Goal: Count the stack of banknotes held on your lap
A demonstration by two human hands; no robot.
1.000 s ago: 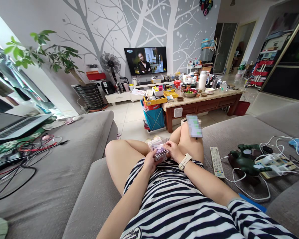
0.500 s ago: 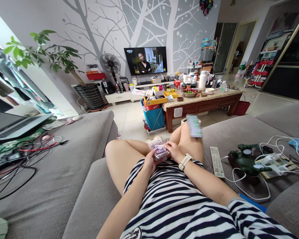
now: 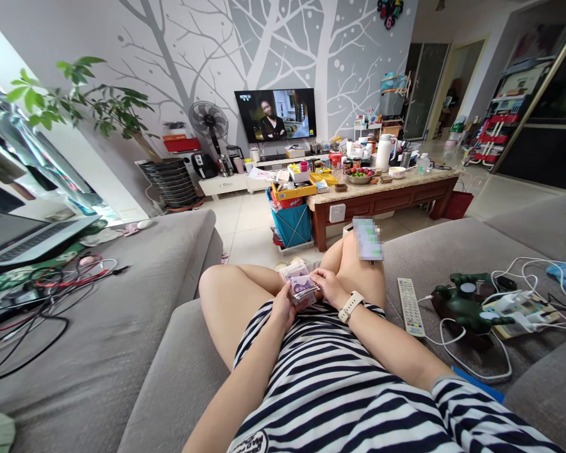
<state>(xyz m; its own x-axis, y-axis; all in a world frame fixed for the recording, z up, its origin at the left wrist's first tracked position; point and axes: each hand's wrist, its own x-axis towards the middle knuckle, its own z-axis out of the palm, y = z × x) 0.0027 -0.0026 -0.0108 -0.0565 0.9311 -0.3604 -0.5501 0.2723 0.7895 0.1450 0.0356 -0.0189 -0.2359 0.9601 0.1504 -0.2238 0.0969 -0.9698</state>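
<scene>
A stack of purple-and-white banknotes point(image 3: 300, 284) lies between my hands, just above my lap. My left hand point(image 3: 285, 307) is closed around the near left side of the stack, its thumb on top. With its fingers pinched, my right hand point(image 3: 329, 287) grips the right edge of the upper notes. A pale watch point(image 3: 351, 306) is on my right wrist. On my right knee rests a phone point(image 3: 368, 239) with a blurred screen. The undersides of the notes and some left fingers are hidden.
Right of my leg lie a remote control point(image 3: 410, 307), a dark green figure-shaped object point(image 3: 466, 308) and a power strip point(image 3: 523, 314) with white cables. Tangled cables point(image 3: 47, 296) and a laptop point(image 3: 33, 242) are on the left sofa. Ahead stands a cluttered coffee table point(image 3: 387, 201).
The upper notes between my hands have shifted and tilted slightly, showing more note edges. Both hands keep nearly the same place and grip.
</scene>
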